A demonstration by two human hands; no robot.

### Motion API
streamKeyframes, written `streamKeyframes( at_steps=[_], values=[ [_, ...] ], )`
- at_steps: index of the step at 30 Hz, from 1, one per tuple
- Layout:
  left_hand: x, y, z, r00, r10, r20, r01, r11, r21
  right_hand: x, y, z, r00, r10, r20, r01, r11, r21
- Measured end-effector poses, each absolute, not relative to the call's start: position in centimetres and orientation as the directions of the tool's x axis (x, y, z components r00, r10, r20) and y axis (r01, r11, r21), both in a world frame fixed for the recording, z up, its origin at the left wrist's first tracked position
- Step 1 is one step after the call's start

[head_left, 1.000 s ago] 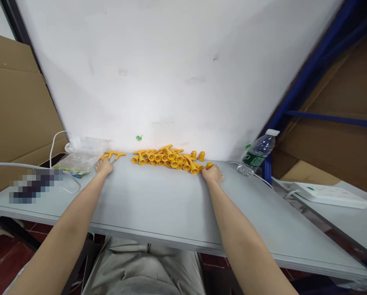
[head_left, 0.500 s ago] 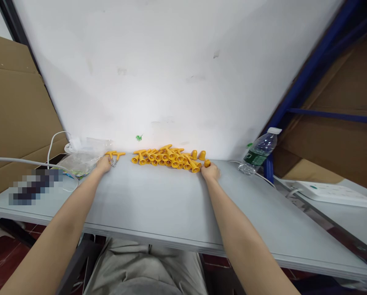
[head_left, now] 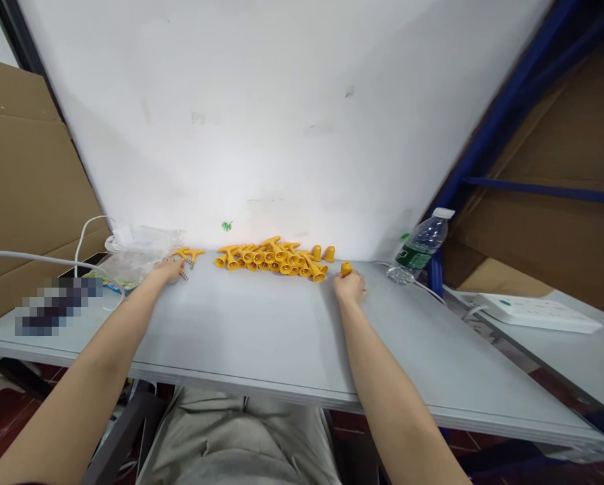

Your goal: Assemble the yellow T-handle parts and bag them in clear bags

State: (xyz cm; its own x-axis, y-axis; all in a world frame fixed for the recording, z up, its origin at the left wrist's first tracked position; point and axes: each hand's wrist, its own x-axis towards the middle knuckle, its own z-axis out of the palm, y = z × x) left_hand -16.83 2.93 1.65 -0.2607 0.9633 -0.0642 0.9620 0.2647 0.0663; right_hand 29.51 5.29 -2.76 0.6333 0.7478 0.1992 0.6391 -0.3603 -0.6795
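At the left of the table, my left hand [head_left: 168, 271] has its fingers closed around a yellow-handled corkscrew, whose metal spiral [head_left: 184, 275] sticks out beside them. Another T-handled corkscrew [head_left: 195, 254] lies just past the fingertips. On the right, my right hand [head_left: 350, 285] grips a yellow bell-shaped cap [head_left: 346, 269], its narrow end upward. Between the hands lies a pile of yellow corkscrews [head_left: 269, 256] with bell caps fitted, most with open ends facing me. Two loose bell caps [head_left: 329, 254] stand behind, close to the right hand.
A water bottle [head_left: 422, 244] leans by the blue frame [head_left: 436, 269] on the right, near a white power strip [head_left: 539, 313]. Plastic bags [head_left: 140, 252] and a white cable [head_left: 44, 255] are at the left. A white board [head_left: 282, 135] backs the table [head_left: 251, 330].
My right hand has lifted the bell cap slightly and moved it away from the pile. At my left fingers, a corkscrew spiral now points out to the right. The view has shifted slightly.
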Motion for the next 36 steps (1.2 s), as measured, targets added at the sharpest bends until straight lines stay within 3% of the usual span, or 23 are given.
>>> streamKeyframes(
  at_steps=[5,10,13,17,24,36],
  values=[
    [-17.1,2.6,1.2,-0.321,0.947,-0.012,0.946,0.321,0.046,29.1,4.9,-1.3,0.558,0.731,0.392,0.624,-0.059,-0.779],
    [-17.0,2.8,2.0,-0.284,0.959,0.017,0.957,0.283,0.06,27.0,4.3,0.2,0.385,0.737,0.556,0.68,0.182,-0.711],
    [-16.0,3.1,3.2,-0.253,0.966,0.059,0.959,0.242,0.149,25.2,4.1,0.6,0.219,0.745,0.63,0.665,0.359,-0.655],
    [-12.6,3.0,4.3,-0.148,0.974,0.172,0.945,0.088,0.315,22.9,4.0,0.2,0.018,0.767,0.642,0.526,0.539,-0.658],
    [-4.2,1.2,3.4,-0.019,0.951,0.31,0.878,-0.132,0.46,21.2,3.8,-0.7,-0.199,0.776,0.598,0.43,0.618,-0.659],
    [-1.6,1.1,0.6,-0.166,0.933,0.32,0.803,-0.061,0.593,21.6,4.0,-1.1,-0.179,0.814,0.553,0.401,0.574,-0.715]
  ],
)
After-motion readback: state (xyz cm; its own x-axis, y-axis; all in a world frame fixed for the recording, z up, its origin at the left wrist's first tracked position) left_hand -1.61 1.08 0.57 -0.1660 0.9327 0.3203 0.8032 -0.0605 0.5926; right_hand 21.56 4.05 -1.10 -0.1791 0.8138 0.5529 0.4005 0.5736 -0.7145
